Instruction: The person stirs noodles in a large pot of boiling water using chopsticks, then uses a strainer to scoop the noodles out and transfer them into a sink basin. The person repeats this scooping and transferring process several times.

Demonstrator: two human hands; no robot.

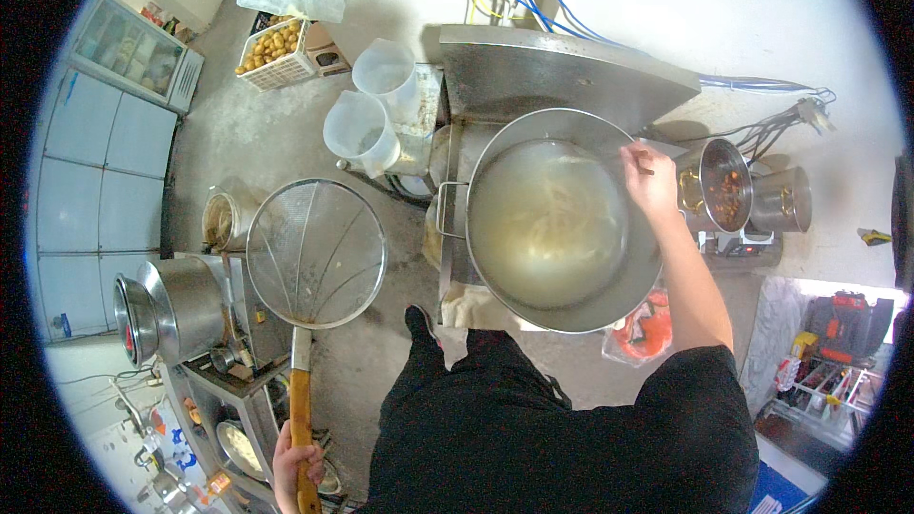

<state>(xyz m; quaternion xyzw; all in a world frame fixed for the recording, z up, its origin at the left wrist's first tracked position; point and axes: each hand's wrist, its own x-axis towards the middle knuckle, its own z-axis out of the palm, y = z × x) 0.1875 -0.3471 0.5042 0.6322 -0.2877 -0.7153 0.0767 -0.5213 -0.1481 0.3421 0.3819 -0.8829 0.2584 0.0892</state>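
My left hand [296,460] grips the wooden handle of a large round wire-mesh skimmer [314,253]. The skimmer's mesh is bare and hangs over the floor, left of the pot. A wide metal pot [493,285] holds cloudy, yellowish liquid [550,228] with a blurred, streaky surface. At the pot's upper right rim, my right hand [650,175] is closed around a thin dark object, only partly visible. What that object is I cannot tell. One loop handle [451,209] juts from the pot's left side.
Behind the pot rises a steel splashback [557,78]. Two translucent plastic buckets [362,132] stand to its left, and a pot with brown pieces [727,185] to its right. A red plastic bag [645,328] lies below. Steel pots [182,314] and a potato crate [278,61] are farther left.
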